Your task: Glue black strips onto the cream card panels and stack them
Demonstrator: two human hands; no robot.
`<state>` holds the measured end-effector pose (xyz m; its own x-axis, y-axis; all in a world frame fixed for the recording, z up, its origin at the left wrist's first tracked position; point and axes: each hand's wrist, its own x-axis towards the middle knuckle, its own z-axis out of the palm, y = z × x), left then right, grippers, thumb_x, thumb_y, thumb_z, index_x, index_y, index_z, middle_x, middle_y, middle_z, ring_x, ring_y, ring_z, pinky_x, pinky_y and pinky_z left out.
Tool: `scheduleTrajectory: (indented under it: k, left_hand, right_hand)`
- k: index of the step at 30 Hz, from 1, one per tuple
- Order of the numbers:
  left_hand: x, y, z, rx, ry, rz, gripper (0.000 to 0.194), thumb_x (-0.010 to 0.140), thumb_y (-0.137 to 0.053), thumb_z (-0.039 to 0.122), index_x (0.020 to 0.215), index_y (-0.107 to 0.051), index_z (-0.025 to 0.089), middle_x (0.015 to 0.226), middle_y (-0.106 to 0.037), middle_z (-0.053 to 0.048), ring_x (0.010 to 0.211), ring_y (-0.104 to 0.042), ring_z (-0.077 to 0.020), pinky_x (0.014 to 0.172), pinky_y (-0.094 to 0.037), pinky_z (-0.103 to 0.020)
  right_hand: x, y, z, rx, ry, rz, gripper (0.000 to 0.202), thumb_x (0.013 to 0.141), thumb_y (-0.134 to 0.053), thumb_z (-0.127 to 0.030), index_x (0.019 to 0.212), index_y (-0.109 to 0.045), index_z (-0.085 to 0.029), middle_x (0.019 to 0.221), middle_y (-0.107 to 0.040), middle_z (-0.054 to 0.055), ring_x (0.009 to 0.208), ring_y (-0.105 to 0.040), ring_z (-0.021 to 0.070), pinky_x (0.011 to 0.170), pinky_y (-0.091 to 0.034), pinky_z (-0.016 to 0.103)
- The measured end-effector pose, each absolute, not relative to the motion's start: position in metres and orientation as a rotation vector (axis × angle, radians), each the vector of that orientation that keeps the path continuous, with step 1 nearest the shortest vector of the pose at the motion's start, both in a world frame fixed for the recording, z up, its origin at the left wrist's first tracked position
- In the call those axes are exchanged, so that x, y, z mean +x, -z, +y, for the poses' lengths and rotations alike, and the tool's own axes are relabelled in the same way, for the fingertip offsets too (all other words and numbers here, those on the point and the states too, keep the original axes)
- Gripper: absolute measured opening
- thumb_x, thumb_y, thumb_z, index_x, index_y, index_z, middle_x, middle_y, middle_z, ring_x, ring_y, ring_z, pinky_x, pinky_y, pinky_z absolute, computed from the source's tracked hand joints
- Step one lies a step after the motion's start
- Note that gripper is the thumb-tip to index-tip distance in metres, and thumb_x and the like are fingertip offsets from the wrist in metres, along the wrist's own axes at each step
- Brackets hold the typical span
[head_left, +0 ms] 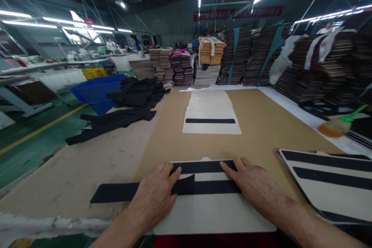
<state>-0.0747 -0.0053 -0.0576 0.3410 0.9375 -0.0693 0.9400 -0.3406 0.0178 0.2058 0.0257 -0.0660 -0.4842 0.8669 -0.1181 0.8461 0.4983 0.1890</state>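
A pale flat board (215,215) lies in front of me, with one black strip (200,167) along its far edge and a second black strip (217,187) across it lower down. A loose black strip (116,193) runs under my left hand, from the table onto the board, its right end slightly lifted. My left hand (157,192) rests on the board's left side, its thumb reaching to the upper strip. On the right side, my right hand (250,178) presses with thumb and fingers apart on the upper strip's end. My lower left fingers are hidden.
Farther along the brown table surface (162,139) lie stacked pale boards (210,104) with a black strip on top. Black strips (136,93) are heaped at left beside a blue bin (99,89). Boards with black bands (334,178) and an orange container with a green-handled brush (335,127) are at right.
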Motion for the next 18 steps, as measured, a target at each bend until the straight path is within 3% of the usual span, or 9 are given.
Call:
scheduleTrajectory:
  k: [4, 8, 10, 12, 15, 17, 18]
  left_hand:
    - [-0.090, 0.067, -0.012, 2.500, -0.059, 1.769, 0.060, 0.075, -0.049, 0.012, 0.134, -0.053, 0.020, 0.136, -0.055, -0.007, 0.125, -0.046, -0.0256, 0.106, -0.043, -0.043]
    - [-0.103, 0.078, -0.019, 2.513, -0.201, 1.725, 0.063, 0.073, -0.049, 0.009, 0.135, -0.053, 0.021, 0.142, -0.052, -0.003, 0.121, -0.048, -0.0230, 0.105, -0.043, -0.040]
    - [-0.107, 0.082, -0.021, 2.517, -0.263, 1.722, 0.064, 0.072, -0.049, 0.008, 0.135, -0.053, 0.021, 0.142, -0.052, -0.003, 0.118, -0.050, -0.0226, 0.104, -0.044, -0.040]
    - [-0.110, 0.085, -0.021, 2.522, -0.294, 1.726, 0.065, 0.072, -0.049, 0.007, 0.134, -0.053, 0.022, 0.143, -0.052, -0.002, 0.119, -0.050, -0.0225, 0.104, -0.044, -0.040]
    - [-0.115, 0.091, -0.017, 2.550, -0.330, 1.702, 0.060, 0.074, -0.052, 0.011, 0.133, -0.055, 0.026, 0.142, -0.053, 0.000, 0.120, -0.051, -0.0226, 0.104, -0.044, -0.039]
    - [-0.119, 0.097, -0.013, 2.567, -0.399, 1.697, 0.051, 0.078, -0.056, 0.021, 0.129, -0.058, 0.029, 0.137, -0.057, 0.001, 0.118, -0.054, -0.0231, 0.101, -0.048, -0.037]
    - [-0.121, 0.100, -0.011, 2.568, -0.454, 1.713, 0.046, 0.080, -0.056, 0.026, 0.126, -0.061, 0.030, 0.132, -0.061, 0.001, 0.115, -0.057, -0.0228, 0.098, -0.050, -0.035]
  right_hand:
    - [0.240, 0.075, 0.022, 1.564, -0.180, 2.571, 0.072, 0.074, -0.037, 0.007, 0.139, -0.050, -0.022, 0.113, -0.061, 0.014, 0.101, -0.059, 0.0297, 0.079, -0.055, 0.044]
    - [0.264, 0.072, 0.016, 1.637, -0.018, 2.639, 0.061, 0.077, -0.039, 0.004, 0.129, -0.059, -0.021, 0.120, -0.061, 0.011, 0.109, -0.056, 0.0277, 0.094, -0.050, 0.045]
    - [0.265, 0.066, 0.007, 1.675, 0.104, 2.693, 0.049, 0.085, -0.039, -0.005, 0.125, -0.062, -0.020, 0.127, -0.059, 0.012, 0.119, -0.052, 0.0270, 0.103, -0.044, 0.046]
    - [0.258, 0.061, -0.006, 1.694, 0.257, 2.729, 0.042, 0.092, -0.044, -0.023, 0.132, -0.057, -0.019, 0.142, -0.048, 0.013, 0.132, -0.042, 0.0292, 0.111, -0.034, 0.050]
    - [0.241, 0.063, -0.023, 1.558, 0.548, 2.749, 0.080, 0.081, -0.065, -0.051, 0.148, -0.036, -0.019, 0.156, -0.024, 0.017, 0.143, -0.020, 0.0364, 0.114, -0.025, 0.057]
    - [0.226, 0.071, -0.028, 1.389, 0.612, 2.816, 0.100, 0.071, -0.073, -0.056, 0.150, -0.028, -0.016, 0.156, -0.020, 0.022, 0.143, -0.014, 0.0410, 0.113, -0.022, 0.061]
    - [0.217, 0.077, -0.028, 1.327, 0.570, 2.880, 0.097, 0.073, -0.072, -0.055, 0.150, -0.028, -0.014, 0.155, -0.021, 0.024, 0.143, -0.013, 0.0423, 0.112, -0.021, 0.063]
